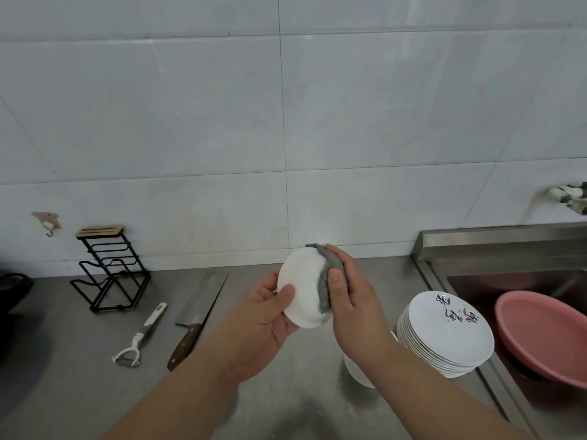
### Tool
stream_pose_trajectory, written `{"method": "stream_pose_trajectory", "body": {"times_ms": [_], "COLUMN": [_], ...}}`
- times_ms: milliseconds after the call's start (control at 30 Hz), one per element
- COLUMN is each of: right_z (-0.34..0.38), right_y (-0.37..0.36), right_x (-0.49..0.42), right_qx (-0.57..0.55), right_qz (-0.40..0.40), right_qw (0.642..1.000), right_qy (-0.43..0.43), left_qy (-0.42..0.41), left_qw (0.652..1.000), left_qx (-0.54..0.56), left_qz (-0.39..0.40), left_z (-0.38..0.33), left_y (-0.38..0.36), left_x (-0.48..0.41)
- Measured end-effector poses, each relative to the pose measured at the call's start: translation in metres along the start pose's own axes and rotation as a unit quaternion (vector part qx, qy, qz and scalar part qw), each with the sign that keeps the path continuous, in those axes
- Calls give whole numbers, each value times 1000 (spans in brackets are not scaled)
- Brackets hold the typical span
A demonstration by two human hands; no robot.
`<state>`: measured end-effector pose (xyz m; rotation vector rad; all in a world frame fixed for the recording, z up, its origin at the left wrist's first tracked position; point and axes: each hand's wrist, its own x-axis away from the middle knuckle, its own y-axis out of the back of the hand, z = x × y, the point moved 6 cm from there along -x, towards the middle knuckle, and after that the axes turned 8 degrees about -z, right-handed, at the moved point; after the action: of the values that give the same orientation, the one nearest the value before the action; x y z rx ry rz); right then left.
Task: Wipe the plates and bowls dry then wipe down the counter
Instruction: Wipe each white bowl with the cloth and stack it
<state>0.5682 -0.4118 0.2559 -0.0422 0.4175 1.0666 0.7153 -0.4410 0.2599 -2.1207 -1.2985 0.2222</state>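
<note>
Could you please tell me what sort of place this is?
Most likely a home kitchen: a stainless steel sink holds a pink plastic basin, a stack of white ceramic plates stands on the grey counter, and a wooden-handled cleaver lies nearby.

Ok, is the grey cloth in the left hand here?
No, the right hand grips the grey cloth against the white bowl, which the left hand holds.

The plate stack (446,335) sits on the counter (79,376), left of the sink (514,281) holding a basin (540,331).
</note>
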Motion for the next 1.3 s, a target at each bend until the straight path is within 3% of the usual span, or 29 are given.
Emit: {"method": "stream_pose_trajectory", "body": {"times_ms": [133, 367, 500, 633, 800, 867, 1100, 1200, 1300], "right_z": [-6, -11, -31, -48, -51, -48, -94, -112, -121], "right_y": [-8, -3, 20, 52, 84, 91, 114, 128, 137], "right_x": [14, 36, 35, 24, 31, 35, 58, 72, 83], "right_qx": [-43, 13, 62, 166, 238, 228, 251, 207, 162], "right_qz": [-52, 28, -8, 26, 187, 207, 138, 82, 51], "right_qw": [990, 997, 987, 964, 918, 914, 914, 916, 914], "right_qy": [-120, -69, -148, -208, -255, -264, -286, -335, -369], "left_qy": [-26, -5, 14, 39, 70, 91, 148, 141, 119], "left_qw": [996, 982, 980, 981, 986, 987, 967, 941, 921], "left_qx": [79, 159, 152, 134, 82, 56, -101, -191, -280], "left_qz": [-15, -103, -129, -136, -125, -124, -180, -242, -245], "left_z": [16, 20, 20, 30, 52, 67, 134, 156, 169], "left_y": [3, 8, 10, 21, 22, 22, 23, 28, 23], "left_x": [0, -3, -7, -7, -8, -10, -17, -19, -19]}}
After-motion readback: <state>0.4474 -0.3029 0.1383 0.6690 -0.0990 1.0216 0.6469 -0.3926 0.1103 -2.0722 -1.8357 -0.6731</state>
